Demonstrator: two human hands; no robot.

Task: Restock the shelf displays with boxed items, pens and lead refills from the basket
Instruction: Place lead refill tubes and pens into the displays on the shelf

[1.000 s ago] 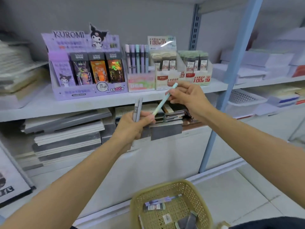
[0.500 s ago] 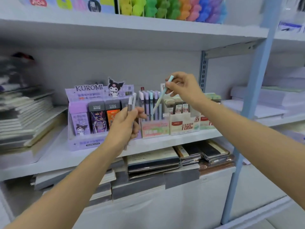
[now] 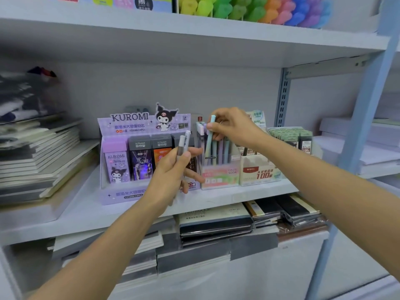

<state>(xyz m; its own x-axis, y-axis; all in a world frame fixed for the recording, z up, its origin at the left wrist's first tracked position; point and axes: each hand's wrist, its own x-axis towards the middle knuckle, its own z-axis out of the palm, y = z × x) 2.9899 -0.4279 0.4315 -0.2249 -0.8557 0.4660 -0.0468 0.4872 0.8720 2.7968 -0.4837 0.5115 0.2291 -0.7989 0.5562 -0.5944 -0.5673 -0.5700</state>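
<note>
Your R hand [image 3: 234,127] pinches a teal pen [image 3: 209,144] at the "FRUIT SODA" box [image 3: 219,177], mid-frame. L hand [image 3: 171,169] grips two grey pens [image 3: 184,142], maybe barcoded, before the "KUROMI" display [image 3: 121,165].

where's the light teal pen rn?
Head view, right of centre: the light teal pen, pinched near its top by the right hand, sits among pastel pens in the pink display box, between the purple Kuromi display and the cream refill box.

Right hand [image 3: 234,126] pinches teal pen [image 3: 210,140]; left hand [image 3: 173,172] grips pens [image 3: 183,142].
</note>
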